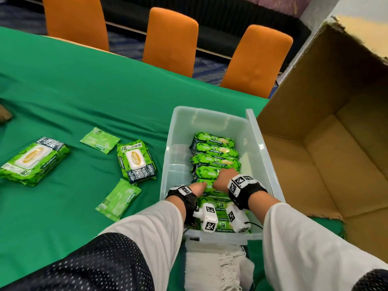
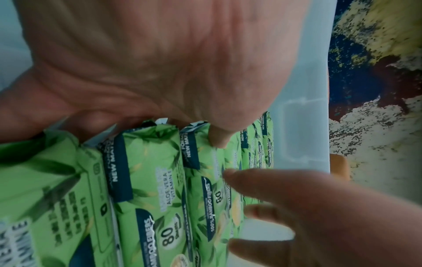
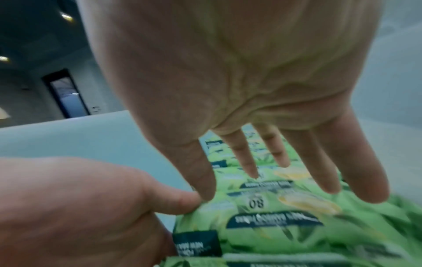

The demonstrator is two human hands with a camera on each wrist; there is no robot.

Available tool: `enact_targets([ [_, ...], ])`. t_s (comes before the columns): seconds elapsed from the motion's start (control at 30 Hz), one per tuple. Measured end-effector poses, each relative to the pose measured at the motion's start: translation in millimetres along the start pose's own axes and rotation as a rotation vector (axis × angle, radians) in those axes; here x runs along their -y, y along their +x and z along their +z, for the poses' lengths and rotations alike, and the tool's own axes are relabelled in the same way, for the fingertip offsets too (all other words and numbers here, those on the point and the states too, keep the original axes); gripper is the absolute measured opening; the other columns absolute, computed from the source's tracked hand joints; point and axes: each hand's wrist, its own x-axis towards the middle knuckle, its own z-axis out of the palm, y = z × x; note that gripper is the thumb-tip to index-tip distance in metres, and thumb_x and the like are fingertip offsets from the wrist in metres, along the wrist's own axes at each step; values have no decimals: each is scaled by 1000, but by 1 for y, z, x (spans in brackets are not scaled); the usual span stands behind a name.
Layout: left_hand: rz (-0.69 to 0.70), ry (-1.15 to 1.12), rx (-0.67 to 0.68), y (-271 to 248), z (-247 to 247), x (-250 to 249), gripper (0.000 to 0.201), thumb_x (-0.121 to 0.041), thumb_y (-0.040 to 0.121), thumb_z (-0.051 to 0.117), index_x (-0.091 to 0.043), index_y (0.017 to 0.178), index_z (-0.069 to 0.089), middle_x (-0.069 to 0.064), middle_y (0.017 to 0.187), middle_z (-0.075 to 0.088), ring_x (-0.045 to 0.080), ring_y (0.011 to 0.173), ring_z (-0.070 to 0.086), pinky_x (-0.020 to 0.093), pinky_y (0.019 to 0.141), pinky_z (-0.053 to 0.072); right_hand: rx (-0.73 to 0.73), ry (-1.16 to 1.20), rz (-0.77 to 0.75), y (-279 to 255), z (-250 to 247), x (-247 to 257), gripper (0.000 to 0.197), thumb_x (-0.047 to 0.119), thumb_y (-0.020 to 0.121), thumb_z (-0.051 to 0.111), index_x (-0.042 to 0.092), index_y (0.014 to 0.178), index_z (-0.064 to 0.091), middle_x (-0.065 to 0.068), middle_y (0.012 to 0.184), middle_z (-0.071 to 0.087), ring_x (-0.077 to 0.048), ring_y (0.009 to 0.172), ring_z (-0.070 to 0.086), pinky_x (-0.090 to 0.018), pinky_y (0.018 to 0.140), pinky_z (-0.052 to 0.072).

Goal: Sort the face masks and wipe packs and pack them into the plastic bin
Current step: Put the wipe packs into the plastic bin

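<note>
Tabletop [image 1: 88, 85], green cloth cover, items listed from left to right.

Large green wipe pack with white flip lid [image 1: 33, 161]: lies flat at far left, well apart from the bin.

Small pale-green flat sachet [image 1: 100, 140]: lies flat, just beyond the second large pack.

Second large green wipe pack, lid up [image 1: 136, 162]: lies flat near the bin's left wall.

Second small pale-green sachet [image 1: 118, 199]: lies flat, nearest the person.

Clear plastic bin [image 1: 168, 156]: holds a row of green wipe packs standing on edge [image 1: 214, 150] along its right half; the left half is bare floor.

Left hand [image 1: 197, 189]: inside the bin, thumb pressing the end of a pack in mid-row; the other fingers are hidden, so how they lie cannot be told.

Right hand [image 1: 223, 179]: inside the bin, fingers straight and spread, fingertips [image 3: 251, 173] resting on the pack tops, gripping nothing.

White face masks, stacked [image 1: 210, 267]: on the tabletop just before the bin's near wall, not yet packed.

Open brown cardboard box [image 1: 327, 156]: on its side at far right, touching the bin.

Step in hand, by judgement: squaring the row. Push the packs together toward the right wall with flat fingers, keeping them upright and edges level, so the left half stays free for the remaining packs, sachets and masks. Too much squeeze may buckle a soft pack out of line.
</note>
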Motion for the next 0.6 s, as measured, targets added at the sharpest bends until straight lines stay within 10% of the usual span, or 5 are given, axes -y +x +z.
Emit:
enact_targets([
  [0.2, -36, -62, 36, -16, 9, -12, 56, -44, 109, 34, -7, 151, 41, 13, 152, 44, 31, 138, 46, 35, 111, 35, 49, 125, -26, 3, 7, 1, 39, 43, 90, 66, 6, 100, 68, -9, 91, 60, -26, 85, 56, -26, 55, 35],
  [0.4, 13, -47, -108, -39, 9, -34, 57, -41, 106, 46, -2, 147, 47, 17, 150, 48, 35, 137, 49, 38, 110, 41, 32, 413, -64, -16, -9, -6, 43, 40, 95, 64, 6, 121, 68, -15, 121, 67, -30, 107, 63, -36, 83, 53],
  [0.6, 332, -363, -130, -141, -58, -67, 50, -37, 98, 64, -22, 143, 50, 4, 137, 59, 28, 125, 59, 44, 99, 47, -67, 1164, -229, -72, -31, 29, 15, 21, 96, 66, 18, 111, 69, -10, 113, 72, -27, 104, 67, -39, 80, 52],
])
